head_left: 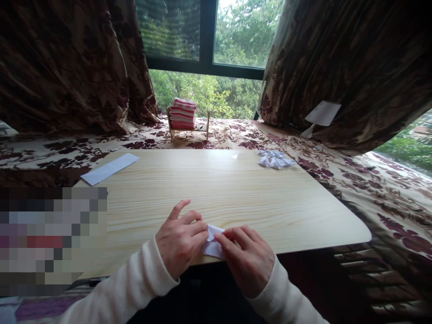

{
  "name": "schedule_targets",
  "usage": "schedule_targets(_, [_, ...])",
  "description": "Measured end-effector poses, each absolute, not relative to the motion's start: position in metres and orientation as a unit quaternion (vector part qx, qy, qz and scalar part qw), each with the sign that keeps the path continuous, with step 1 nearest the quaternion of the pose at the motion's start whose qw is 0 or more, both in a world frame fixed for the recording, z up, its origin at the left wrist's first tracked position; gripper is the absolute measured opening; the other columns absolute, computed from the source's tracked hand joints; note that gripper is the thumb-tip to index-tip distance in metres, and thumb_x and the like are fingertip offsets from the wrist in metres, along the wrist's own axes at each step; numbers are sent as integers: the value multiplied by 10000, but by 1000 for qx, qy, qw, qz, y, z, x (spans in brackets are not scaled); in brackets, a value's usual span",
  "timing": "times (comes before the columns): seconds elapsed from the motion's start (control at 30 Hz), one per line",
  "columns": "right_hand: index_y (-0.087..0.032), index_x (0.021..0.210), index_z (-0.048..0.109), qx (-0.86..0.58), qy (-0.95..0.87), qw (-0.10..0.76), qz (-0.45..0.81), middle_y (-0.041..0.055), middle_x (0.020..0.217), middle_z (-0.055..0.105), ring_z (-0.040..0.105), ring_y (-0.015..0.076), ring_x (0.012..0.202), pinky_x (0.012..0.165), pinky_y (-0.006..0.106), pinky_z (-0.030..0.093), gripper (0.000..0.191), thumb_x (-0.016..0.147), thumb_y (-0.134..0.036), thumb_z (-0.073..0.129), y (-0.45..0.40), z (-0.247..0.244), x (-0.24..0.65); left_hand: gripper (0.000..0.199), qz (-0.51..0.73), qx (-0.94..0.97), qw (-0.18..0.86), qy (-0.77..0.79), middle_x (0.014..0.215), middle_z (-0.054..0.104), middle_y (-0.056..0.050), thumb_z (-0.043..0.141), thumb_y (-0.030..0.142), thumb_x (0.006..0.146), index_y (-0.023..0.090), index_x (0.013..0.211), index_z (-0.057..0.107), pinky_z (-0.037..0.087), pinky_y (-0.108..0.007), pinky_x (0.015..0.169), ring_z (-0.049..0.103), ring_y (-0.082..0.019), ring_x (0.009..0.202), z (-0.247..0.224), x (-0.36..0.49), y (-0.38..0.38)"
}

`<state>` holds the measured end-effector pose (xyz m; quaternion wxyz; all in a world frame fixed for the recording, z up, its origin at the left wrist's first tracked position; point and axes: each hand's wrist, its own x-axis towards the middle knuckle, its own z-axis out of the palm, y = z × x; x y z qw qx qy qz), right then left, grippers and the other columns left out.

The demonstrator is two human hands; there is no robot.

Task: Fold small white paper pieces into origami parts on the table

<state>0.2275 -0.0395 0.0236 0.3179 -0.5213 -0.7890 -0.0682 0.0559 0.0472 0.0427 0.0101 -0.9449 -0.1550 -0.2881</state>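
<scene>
A small piece of folded white paper (213, 247) lies at the near edge of the wooden table (189, 180), between my two hands. My left hand (182, 238) pinches its left side with thumb and fingertips, partly hidden behind the knuckles, while the index finger sticks up. On the paper's right side, my right hand (248, 254) has its fingers curled and pressed onto a fold. Both hands are closed on the same sheet. Toward the far right of the tabletop sits a cluster of folded white paper pieces (275, 159). A long white paper strip (110, 169) rests at the far left.
Behind the table, a small wooden stand (189, 129) holds a stack of red and white striped cloths (182, 113) on the flowered window seat. A white lamp (322, 113) stands at the right by the curtain (313, 54). A blurred-out patch covers the left side.
</scene>
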Motion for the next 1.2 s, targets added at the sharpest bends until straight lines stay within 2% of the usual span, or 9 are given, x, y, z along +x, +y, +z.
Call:
schedule_targets(0.13, [-194, 1026, 605, -526, -792, 301, -71, 74, 824, 569, 467, 181, 733, 649, 317, 383, 289, 849, -166, 378, -38, 24, 225, 198, -295, -943, 9, -153, 743, 649, 20, 417, 135, 819, 184, 722, 583, 212, -493, 1002, 551, -148, 800, 43, 55, 46])
schedule_targets(0.4, [-183, 941, 623, -541, -784, 295, -76, 75, 822, 549, 438, 186, 727, 635, 317, 349, 271, 815, -149, 386, -40, 23, 221, 196, -294, -941, 10, -166, 843, 665, -5, 431, 135, 809, 191, 858, 613, 224, -493, 1006, 551, -173, 862, 43, 50, 40])
schedule_targets(0.63, [-144, 991, 617, -529, -795, 285, -81, 94, 829, 559, 443, 192, 728, 620, 316, 355, 292, 796, -127, 401, -39, 26, 221, 232, -297, -934, -16, -198, 986, 654, -39, 532, 170, 736, 155, 954, 610, 222, -487, 1018, 541, -218, 950, 41, 49, 24])
schedule_targets(0.73, [-129, 1015, 609, -530, -795, 279, -92, 110, 877, 563, 450, 204, 759, 629, 327, 365, 309, 786, -114, 402, -39, 25, 220, 282, -298, -932, -22, -207, 984, 657, -43, 519, 178, 749, 150, 1020, 595, 216, -479, 1024, 548, -211, 951, 40, 50, 20])
schedule_targets(0.87, [-108, 1021, 602, -541, -791, 269, -94, 115, 862, 556, 453, 214, 765, 633, 336, 368, 309, 776, -113, 413, -40, 24, 218, 262, -292, -932, -32, -214, 986, 655, -32, 540, 236, 748, 172, 992, 609, 188, -481, 1033, 554, -203, 949, 38, 50, 17])
schedule_targets(0.97, [-125, 1055, 585, -542, -797, 243, -104, 110, 871, 549, 452, 215, 775, 639, 334, 367, 319, 777, -126, 430, -39, 22, 220, 308, -294, -929, -30, -223, 1015, 648, -29, 551, 274, 749, 186, 1041, 590, 175, -476, 1038, 548, -202, 971, 37, 49, 15])
schedule_targets(1.07, [-138, 1097, 561, -539, -805, 214, -123, 107, 900, 551, 450, 219, 797, 645, 336, 361, 340, 772, -144, 460, -37, 19, 221, 316, -294, -928, -37, -227, 1043, 642, -33, 519, 273, 772, 195, 1073, 576, 170, -480, 1033, 537, -208, 989, 35, 47, 13])
schedule_targets(1.2, [-113, 1074, 570, -545, -798, 219, -139, 114, 917, 565, 448, 235, 821, 662, 358, 349, 340, 748, -167, 487, -37, 17, 220, 316, -300, -924, -42, -233, 1070, 635, -28, 506, 265, 784, 203, 1087, 572, 171, -481, 1028, 529, -209, 1005, 32, 45, 12])
